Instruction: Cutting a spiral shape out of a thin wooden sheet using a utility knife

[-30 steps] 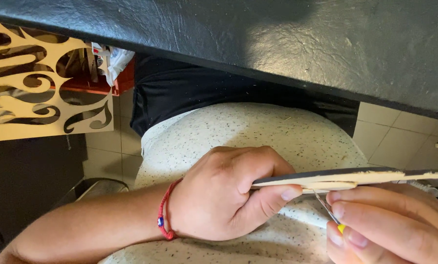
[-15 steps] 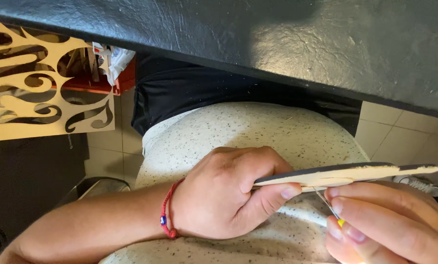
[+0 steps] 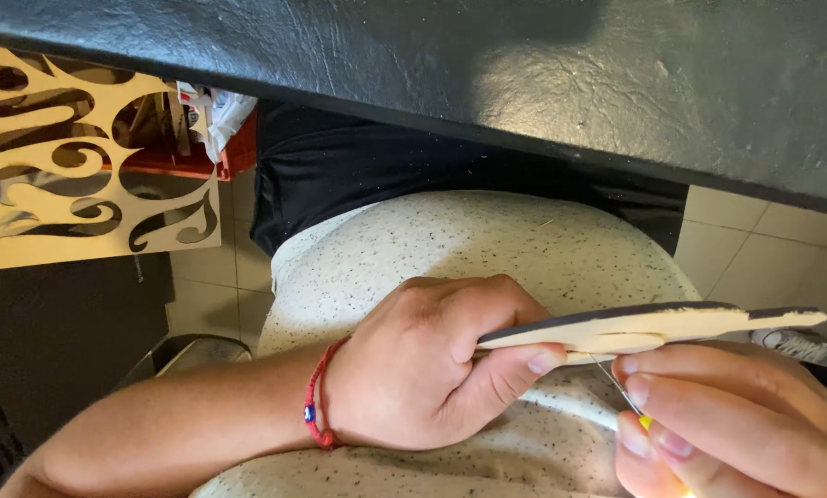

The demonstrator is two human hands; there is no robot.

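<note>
**Thin wooden piece held edge-on while a fine tool works beneath it**

The left hand [image 3: 432, 364], in the lower middle of the frame, is closed around one end of a flat wooden piece [image 3: 653, 325], thumb pressed along its underside and fingers curled over the top. The piece runs out to the right, seen edge-on, pale along the side with a dark upper face. Gripping it at one end leaves the rest free and steady, likely so the lower edge stays open to the other hand.

The right hand [image 3: 736, 424], at the lower right corner, has its fingertips pinched together on a thin needle-like tool [image 3: 616, 385] with a yellow bit at the grip. The fine shaft angles up to the underside of the wooden piece; whether the tip touches cannot be told.

A red cord bracelet [image 3: 316, 406] circles the left wrist. Both hands hover over the person's lap in speckled light trousers [image 3: 487, 240]. The dark desk [image 3: 524, 74] edge crosses the top of the frame, and a pale wooden panel with curling cut-outs [image 3: 72, 166] stands at the upper left over a tiled floor [image 3: 764, 240].
</note>
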